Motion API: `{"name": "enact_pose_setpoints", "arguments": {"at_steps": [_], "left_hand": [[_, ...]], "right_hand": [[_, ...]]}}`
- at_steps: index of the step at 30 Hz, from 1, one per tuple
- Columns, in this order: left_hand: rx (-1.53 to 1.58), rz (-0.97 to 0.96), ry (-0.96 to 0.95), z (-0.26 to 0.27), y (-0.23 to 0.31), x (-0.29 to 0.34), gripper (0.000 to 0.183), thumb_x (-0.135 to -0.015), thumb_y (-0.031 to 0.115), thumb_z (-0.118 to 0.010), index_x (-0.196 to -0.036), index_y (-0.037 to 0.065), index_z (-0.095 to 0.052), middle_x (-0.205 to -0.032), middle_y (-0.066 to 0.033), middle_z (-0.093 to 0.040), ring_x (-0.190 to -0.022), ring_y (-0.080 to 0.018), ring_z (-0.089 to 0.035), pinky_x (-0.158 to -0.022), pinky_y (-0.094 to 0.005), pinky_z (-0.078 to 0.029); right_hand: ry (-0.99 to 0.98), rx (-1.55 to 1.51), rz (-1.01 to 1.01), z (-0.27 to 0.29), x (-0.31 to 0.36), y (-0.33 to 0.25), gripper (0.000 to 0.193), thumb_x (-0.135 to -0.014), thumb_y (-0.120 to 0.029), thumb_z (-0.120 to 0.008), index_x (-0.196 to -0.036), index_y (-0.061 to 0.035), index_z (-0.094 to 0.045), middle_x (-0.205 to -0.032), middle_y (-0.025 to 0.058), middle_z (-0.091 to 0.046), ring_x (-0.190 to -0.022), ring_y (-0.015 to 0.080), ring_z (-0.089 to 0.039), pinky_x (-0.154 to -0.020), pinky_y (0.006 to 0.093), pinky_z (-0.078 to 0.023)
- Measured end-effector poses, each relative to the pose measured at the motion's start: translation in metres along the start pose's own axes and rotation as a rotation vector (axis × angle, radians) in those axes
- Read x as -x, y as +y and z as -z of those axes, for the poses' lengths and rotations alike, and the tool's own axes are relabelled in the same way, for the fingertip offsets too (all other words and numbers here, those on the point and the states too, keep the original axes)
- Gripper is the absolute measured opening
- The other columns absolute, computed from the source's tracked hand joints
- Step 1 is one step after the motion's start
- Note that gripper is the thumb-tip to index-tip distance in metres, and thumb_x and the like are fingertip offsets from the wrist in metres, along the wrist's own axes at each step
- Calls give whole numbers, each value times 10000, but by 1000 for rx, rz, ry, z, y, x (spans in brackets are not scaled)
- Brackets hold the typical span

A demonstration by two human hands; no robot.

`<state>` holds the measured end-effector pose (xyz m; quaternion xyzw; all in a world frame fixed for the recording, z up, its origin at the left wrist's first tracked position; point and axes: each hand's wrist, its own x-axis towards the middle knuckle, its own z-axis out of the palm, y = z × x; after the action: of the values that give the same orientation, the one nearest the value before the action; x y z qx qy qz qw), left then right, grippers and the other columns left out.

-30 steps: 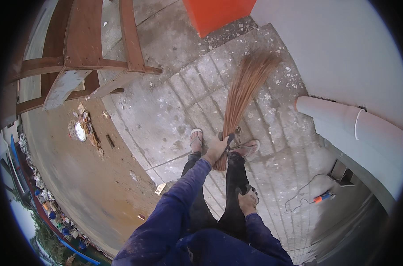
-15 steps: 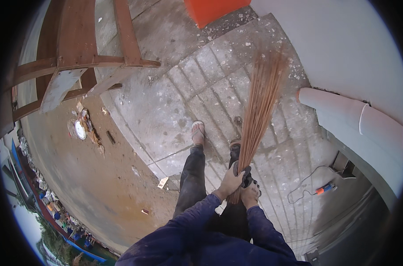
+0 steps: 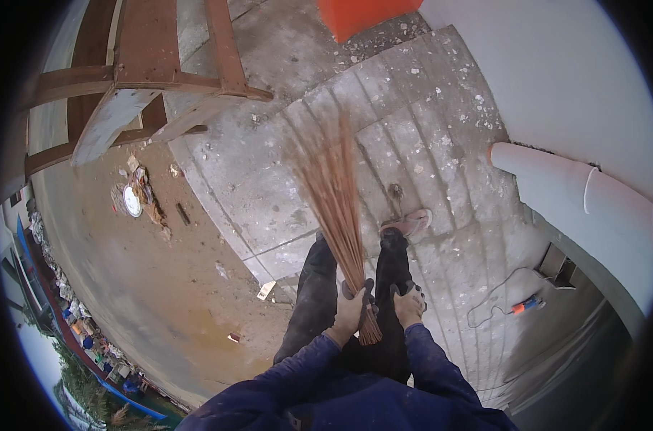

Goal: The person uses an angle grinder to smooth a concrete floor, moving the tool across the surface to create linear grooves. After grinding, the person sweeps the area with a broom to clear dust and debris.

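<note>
A broom of thin brown sticks (image 3: 341,215) is gripped near its bound butt end by my left hand (image 3: 350,310), which is closed around it in front of my left leg. The sticks fan out up and slightly left over the paving, their tips blurred by motion. My right hand (image 3: 410,305) is off the broom, just right of it and over my right thigh. Its thumb and fingers are parted, with nothing seen between them. Dark material covers the fingers of both hands. My right foot, in a sandal (image 3: 410,223), is on the grooved concrete (image 3: 448,179).
A brown wooden frame (image 3: 146,54) stands at upper left, an orange box-like object (image 3: 366,16) at the top. A white pipe (image 3: 549,176) runs along the right wall. A corded power tool (image 3: 527,304) lies at right. Litter (image 3: 145,197) lies on the muddy ground at left.
The broom has swung left, its tips from upper right to upper middle. My right hand has come apart from it. My left foot is now hidden behind the broom, and my right sandal has come into view.
</note>
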<state>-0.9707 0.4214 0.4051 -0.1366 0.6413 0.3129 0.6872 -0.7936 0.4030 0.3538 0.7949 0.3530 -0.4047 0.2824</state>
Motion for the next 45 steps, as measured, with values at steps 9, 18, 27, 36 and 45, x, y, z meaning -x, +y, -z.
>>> {"name": "enact_pose_setpoints", "arguments": {"at_steps": [9, 18, 27, 36, 45], "left_hand": [[-32, 39, 138, 82, 59, -162, 408, -919, 362, -789, -1078, 57, -570, -752, -74, -595, -515, -246, -614, -467, -411, -550], [21, 7, 167, 61, 39, -45, 486, -940, 364, -785, -1215, 93, -490, -771, -97, -597, -567, -250, -639, -479, -419, -569], [-639, -126, 146, 189, 99, -196, 395, -955, 291, -716, -1204, 6, -604, -819, -116, -675, -689, -225, -691, -575, -404, -576], [257, -285, 508, 267, 112, -142, 443, -955, 418, -752, -1101, 79, -508, -740, -89, -558, -541, -241, -608, -445, -399, -545], [-631, -270, 149, 253, 65, -108, 401, -987, 316, -708, -1240, 16, -625, -815, -57, -656, -624, -157, -648, -541, -348, -560]], "right_hand": [[31, -30, -39, -14, 13, -2, 691, -915, -554, -696, -1420, -94, -593, -1378, 158, -629, -1314, 362, -569, -1090, 517, -453], [59, -11, -83, -29, 19, -23, 649, -918, -540, -708, -1393, -111, -607, -1369, 141, -642, -1306, 360, -580, -1070, 517, -472], [83, -7, -2, -29, 8, 11, 566, -943, -500, -703, -1323, -86, -629, -1296, 176, -661, -1233, 395, -613, -1037, 515, -490], [237, 124, 99, -25, 13, -11, 533, -941, -450, -742, -1237, -12, -666, -1143, 222, -723, -1077, 423, -685, -933, 479, -538], [139, 127, 211, -34, 0, -15, 538, -923, -373, -746, -1348, -70, -613, -1243, 206, -668, -1175, 401, -643, -987, 485, -511]]}}
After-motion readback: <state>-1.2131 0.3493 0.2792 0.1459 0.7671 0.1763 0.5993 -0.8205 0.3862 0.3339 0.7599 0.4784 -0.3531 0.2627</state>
